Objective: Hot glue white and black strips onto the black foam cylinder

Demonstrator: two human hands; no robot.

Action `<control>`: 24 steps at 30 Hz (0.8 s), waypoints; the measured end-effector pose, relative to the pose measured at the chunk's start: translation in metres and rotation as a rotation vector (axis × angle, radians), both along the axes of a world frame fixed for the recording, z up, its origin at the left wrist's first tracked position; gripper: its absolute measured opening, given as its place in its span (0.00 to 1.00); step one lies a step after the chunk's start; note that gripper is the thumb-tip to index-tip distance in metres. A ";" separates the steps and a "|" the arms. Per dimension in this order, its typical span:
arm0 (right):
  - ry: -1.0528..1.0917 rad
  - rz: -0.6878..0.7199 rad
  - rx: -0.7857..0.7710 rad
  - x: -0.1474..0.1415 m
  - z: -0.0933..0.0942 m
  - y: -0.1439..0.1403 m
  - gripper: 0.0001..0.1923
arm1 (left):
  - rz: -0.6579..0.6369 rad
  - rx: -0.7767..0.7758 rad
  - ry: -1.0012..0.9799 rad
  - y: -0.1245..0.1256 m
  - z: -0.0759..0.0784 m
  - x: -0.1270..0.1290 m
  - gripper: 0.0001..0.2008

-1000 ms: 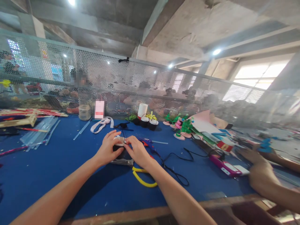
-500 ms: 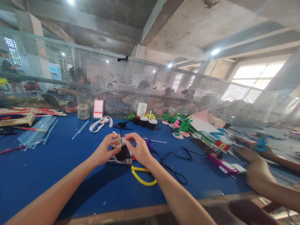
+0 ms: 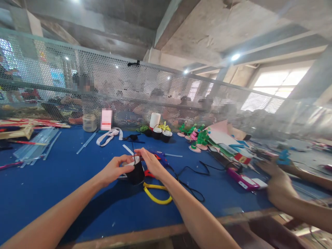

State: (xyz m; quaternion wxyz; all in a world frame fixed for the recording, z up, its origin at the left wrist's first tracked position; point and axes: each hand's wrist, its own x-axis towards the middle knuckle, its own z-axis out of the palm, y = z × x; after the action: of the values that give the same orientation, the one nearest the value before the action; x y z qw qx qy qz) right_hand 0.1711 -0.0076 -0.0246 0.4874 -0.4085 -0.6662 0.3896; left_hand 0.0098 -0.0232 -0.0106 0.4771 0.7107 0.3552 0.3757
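**Both hands on black cup**

Head view: left hand [image 3: 112,170] and right hand [image 3: 151,162] each pinch the rim of the black cup [image 3: 135,172], standing on the blue desk [image 3: 64,180] beside yellow-handled pliers [image 3: 155,193].

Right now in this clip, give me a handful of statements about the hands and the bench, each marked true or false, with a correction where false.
1. Both the left hand and the right hand are on the small black pot. True.
2. The pot is filled with green leaves. False: its top shows white.
3. A yellow-handled tool lies on the blue table just nearer the person than the pot. True.
4. The table surface is red. False: it is blue.
5. Another person's hand is at the right edge of the bench. True.
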 end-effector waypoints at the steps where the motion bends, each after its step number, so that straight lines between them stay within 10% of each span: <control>1: 0.030 0.033 -0.035 0.000 0.001 -0.001 0.31 | -0.009 0.035 0.010 0.000 0.000 0.000 0.10; 10: 0.101 0.157 -0.119 0.004 0.012 -0.002 0.33 | -0.035 0.153 0.062 -0.001 0.000 0.001 0.10; 24: 0.127 0.135 -0.109 -0.050 0.078 0.062 0.31 | -0.054 -0.184 -0.116 -0.003 0.000 0.000 0.14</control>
State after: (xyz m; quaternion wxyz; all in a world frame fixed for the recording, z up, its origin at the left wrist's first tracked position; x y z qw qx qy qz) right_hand 0.1211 0.0539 0.0537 0.4783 -0.3629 -0.6379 0.4823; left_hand 0.0100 -0.0265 -0.0103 0.5701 0.6502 0.3408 0.3689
